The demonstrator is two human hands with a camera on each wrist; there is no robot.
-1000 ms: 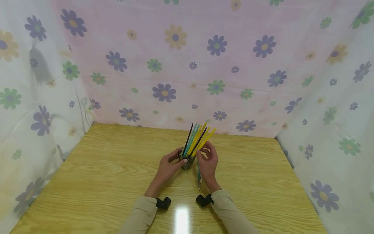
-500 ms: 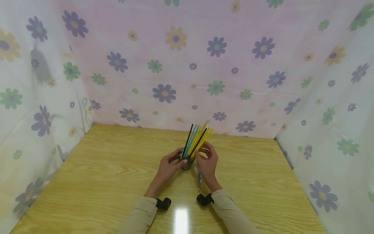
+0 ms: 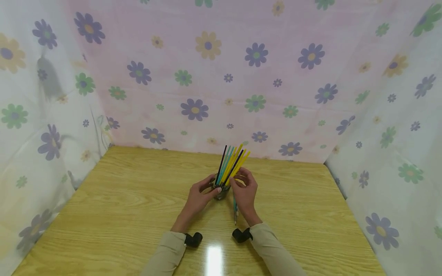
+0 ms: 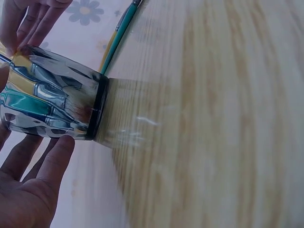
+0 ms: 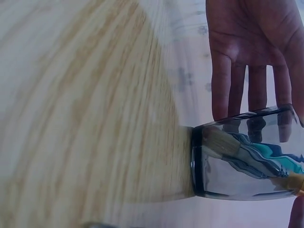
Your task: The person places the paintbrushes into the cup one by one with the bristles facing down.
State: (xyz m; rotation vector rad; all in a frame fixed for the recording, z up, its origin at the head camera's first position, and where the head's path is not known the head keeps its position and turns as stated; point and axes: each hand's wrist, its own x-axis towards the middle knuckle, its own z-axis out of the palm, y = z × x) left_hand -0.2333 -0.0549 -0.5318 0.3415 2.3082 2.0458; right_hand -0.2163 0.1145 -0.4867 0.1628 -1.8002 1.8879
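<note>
Several paintbrushes (image 3: 228,165) with yellow, teal and dark handles stand bristles down in a clear glass (image 5: 237,185), leaning to the right. My left hand (image 3: 198,197) grips this glass from the left, thumb at the front of the rim and fingers around the far side. On the opposite side, my right hand (image 3: 246,191) pinches a yellow-handled paintbrush near the rim. In the left wrist view the right fingers (image 4: 35,23) come down beside the glass mouth. Bristles and metal ferrules (image 4: 50,92) show through the glass wall.
A teal paintbrush (image 4: 122,33) lies on the wooden table (image 3: 138,214) beside the glass, with a yellowish one against it; my right hand partly covers them in the head view. Flowered cloth (image 3: 221,88) hangs behind and along both sides.
The rightmost yellow paintbrush has swung left, closer to the bunch, with my right fingertips shifting slightly left. The bunch leans a touch further left; my left hand stays on the glass.
</note>
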